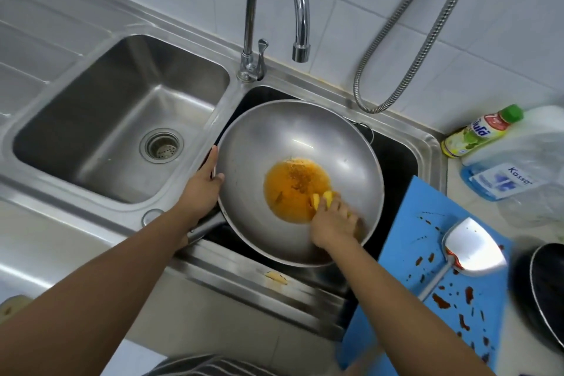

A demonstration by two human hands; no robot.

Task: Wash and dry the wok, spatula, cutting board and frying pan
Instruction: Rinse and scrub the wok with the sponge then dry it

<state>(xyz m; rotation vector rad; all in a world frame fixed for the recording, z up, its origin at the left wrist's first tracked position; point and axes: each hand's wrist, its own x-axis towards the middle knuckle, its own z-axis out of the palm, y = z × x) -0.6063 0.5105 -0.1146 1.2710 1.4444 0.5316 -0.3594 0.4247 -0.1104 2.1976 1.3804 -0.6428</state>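
left grip holds the wok rim, right grip clutches a yellow sponge inside; spatula, cutting board and frying pan seem unwashed.

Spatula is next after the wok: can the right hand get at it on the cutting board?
Probably yes: the spatula lies uncovered on the cutting board beside the wok, near the right hand, which must drop its sponge first.
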